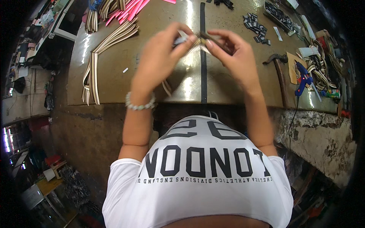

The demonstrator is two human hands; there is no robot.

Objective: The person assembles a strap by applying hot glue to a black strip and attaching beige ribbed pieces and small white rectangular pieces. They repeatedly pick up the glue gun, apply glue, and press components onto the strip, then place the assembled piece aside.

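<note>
Over the middle of the table, my left hand [157, 57] and my right hand [239, 57] are close together with their fingertips nearly meeting. Both pinch a brown and cream striped strap [166, 88], whose loose end hangs below my left hand. Something small and pale grey shows at my left fingers, too blurred to name. A dark part lies along my right fingers; whether it belongs to the strap I cannot tell. A beaded bracelet circles my left wrist.
Striped straps [93, 76] lie folded at the left, with pink strips [131, 9] behind. Black buckles [256, 28] lie loose near a tray [274, 21] of similar pieces. Rightward are a hammer [280, 72], a blue glue gun [302, 78] with a cord, and coiled straps [321, 64].
</note>
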